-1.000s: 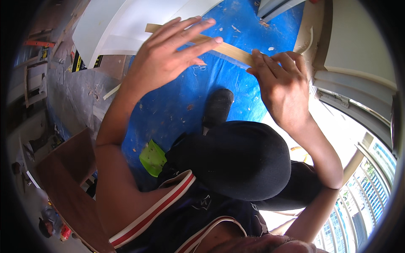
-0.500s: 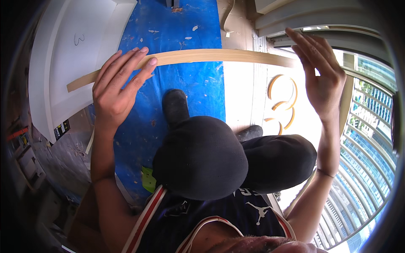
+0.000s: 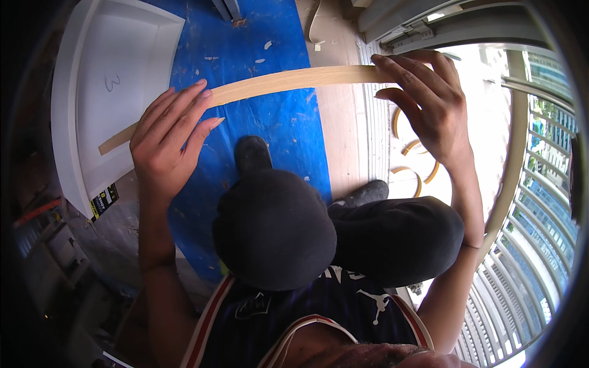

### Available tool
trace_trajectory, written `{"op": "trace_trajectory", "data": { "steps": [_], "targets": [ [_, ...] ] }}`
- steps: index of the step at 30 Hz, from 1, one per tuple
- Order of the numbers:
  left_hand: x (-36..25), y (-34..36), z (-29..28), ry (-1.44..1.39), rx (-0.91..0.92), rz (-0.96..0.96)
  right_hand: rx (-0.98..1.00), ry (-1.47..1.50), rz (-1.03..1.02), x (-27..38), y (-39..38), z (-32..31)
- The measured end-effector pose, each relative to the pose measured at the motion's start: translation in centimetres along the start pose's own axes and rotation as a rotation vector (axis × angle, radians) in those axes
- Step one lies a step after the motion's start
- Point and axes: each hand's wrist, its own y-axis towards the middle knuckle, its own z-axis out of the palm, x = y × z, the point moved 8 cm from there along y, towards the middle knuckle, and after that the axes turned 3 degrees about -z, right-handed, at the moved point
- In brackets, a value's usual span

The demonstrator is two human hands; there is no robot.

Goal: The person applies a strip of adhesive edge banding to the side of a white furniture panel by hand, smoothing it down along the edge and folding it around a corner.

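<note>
A long, thin pale wood-grain strip (image 3: pixel 294 80) stretches across the view between my hands, over a blue sheet (image 3: pixel 285 126). My left hand (image 3: pixel 172 138) has its fingers on the strip near its left end, which reaches over a white open box panel (image 3: pixel 101 55) with a handwritten mark. My right hand (image 3: pixel 423 104) grips the strip's right end with its fingertips, thumb curved below it. My bent knees (image 3: pixel 274 229) are beneath the strip in the view.
Several curled banding strips (image 3: pixel 417 184) lie on the bright floor at right. A railing (image 3: pixel 543 172) and door track (image 3: pixel 429 27) border the right side. A metal post (image 3: pixel 227 9) stands at top centre. Boards and a dark labelled package (image 3: pixel 104 199) lie at left.
My view has turned rightward since a second ago. The strip now runs more level across it; my right hand has shifted leftward since half a second ago, onto the strip's end.
</note>
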Motion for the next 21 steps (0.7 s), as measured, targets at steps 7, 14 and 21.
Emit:
{"op": "trace_trajectory", "data": {
  "steps": [7, 14, 21],
  "targets": [
    [-2.7, 1.9, 2.3, -0.101, -0.049, 0.03, 0.034, 0.162, 0.135, -3.7, -1.4, -1.9],
    [-2.8, 1.9, 2.5, -0.078, 0.02, -0.029, 0.004, 0.456, 0.306, -9.6, -6.7, -1.4],
    [-3.3, 2.0, 2.5, 0.009, 0.053, -0.04, -0.251, 0.811, 0.315, -10.6, -8.6, 1.5]
  ]
}}
